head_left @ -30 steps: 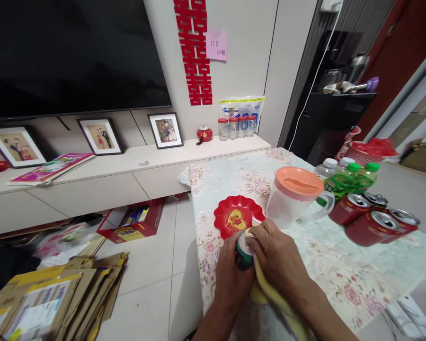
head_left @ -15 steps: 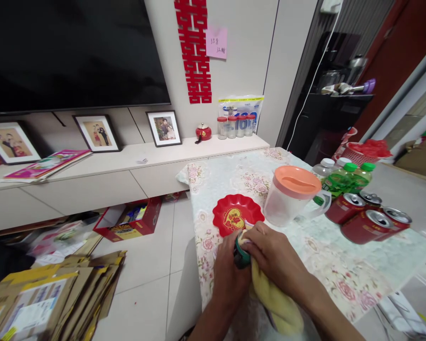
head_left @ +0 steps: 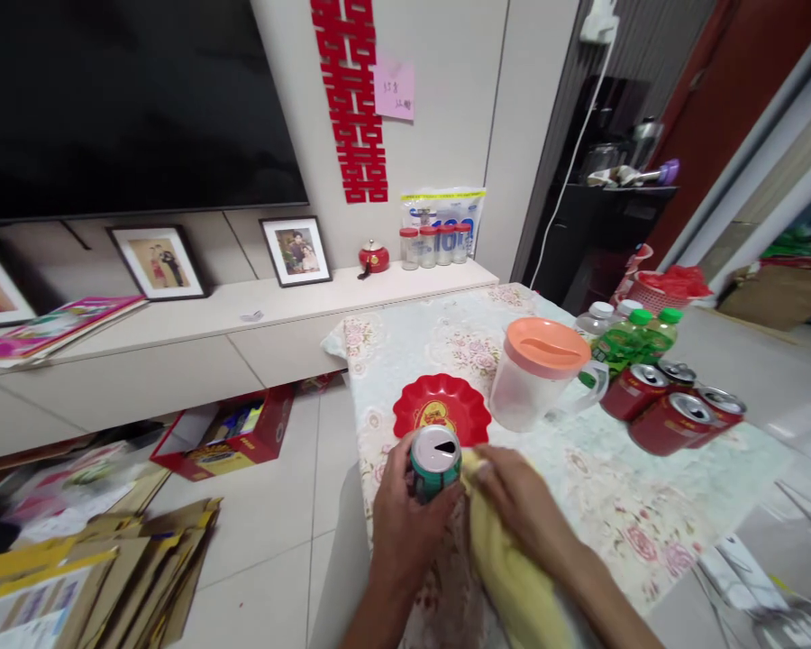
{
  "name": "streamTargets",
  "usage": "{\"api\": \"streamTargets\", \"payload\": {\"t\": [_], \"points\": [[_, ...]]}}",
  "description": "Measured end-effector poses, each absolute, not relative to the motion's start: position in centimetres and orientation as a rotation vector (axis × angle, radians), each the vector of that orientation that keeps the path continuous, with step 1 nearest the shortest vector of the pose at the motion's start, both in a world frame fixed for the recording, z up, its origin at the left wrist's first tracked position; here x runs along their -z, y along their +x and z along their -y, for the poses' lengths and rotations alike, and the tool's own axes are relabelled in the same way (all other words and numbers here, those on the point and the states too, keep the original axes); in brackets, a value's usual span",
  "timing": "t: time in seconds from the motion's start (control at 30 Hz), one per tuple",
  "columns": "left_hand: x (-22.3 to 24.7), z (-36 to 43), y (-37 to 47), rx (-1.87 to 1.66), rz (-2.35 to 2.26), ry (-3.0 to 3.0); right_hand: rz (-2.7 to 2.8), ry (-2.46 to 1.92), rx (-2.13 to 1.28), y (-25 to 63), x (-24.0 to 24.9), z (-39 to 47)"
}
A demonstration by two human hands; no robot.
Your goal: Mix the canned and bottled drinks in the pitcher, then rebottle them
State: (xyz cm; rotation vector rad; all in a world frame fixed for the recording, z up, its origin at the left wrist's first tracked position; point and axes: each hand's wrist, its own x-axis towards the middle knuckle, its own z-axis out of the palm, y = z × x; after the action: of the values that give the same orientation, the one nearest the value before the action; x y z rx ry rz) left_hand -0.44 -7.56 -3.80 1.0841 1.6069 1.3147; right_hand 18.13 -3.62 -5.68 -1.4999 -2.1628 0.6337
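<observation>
A green can (head_left: pixel 435 463) with a silver top and an open mouth stands upright in my left hand (head_left: pixel 405 523), whose fingers wrap round it. My right hand (head_left: pixel 517 496), just to the right of the can, grips a yellow cloth (head_left: pixel 506 568) that hangs down toward me. Behind the can lies a red scalloped plate (head_left: pixel 469 410) with a gold design, partly hidden by the can. A clear pitcher (head_left: pixel 520 397) with an orange lid stands right of the plate on the floral tablecloth (head_left: pixel 601 478).
Several red cans (head_left: pixel 669 422) and green-capped bottles (head_left: pixel 625 342) stand at the table's right. Beyond the table, a white cabinet (head_left: pixel 290 315) holds photo frames and red-lidded jars (head_left: pixel 427 248). Flattened cardboard (head_left: pixel 128 577) and a red box (head_left: pixel 263 437) are on the floor at left.
My right hand and the cloth have come off the can's top and moved slightly right, uncovering it. The view has shifted a little to the right.
</observation>
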Motion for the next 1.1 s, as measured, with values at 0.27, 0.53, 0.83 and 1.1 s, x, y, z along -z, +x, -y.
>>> {"api": "streamTargets", "payload": {"t": [0.27, 0.53, 0.83, 1.1], "points": [[1.8, 8.3, 0.9, -1.351, -1.623, 0.989, 2.123, -1.411, -0.528, 18.7, 3.2, 5.7], [1.8, 8.0, 3.1, -1.306, -1.549, 1.156, 1.845, -1.102, -0.981, 18.3, 0.2, 7.3], [5.8, 6.3, 7.0, -1.246, -1.248, 1.601, 1.595, -1.252, -0.752, 21.6, 1.6, 7.6], [13.6, 6.8, 9.1, -1.183, -1.248, 2.093, 1.224, -1.502, -0.567, 28.7, 7.8, 6.3]]}}
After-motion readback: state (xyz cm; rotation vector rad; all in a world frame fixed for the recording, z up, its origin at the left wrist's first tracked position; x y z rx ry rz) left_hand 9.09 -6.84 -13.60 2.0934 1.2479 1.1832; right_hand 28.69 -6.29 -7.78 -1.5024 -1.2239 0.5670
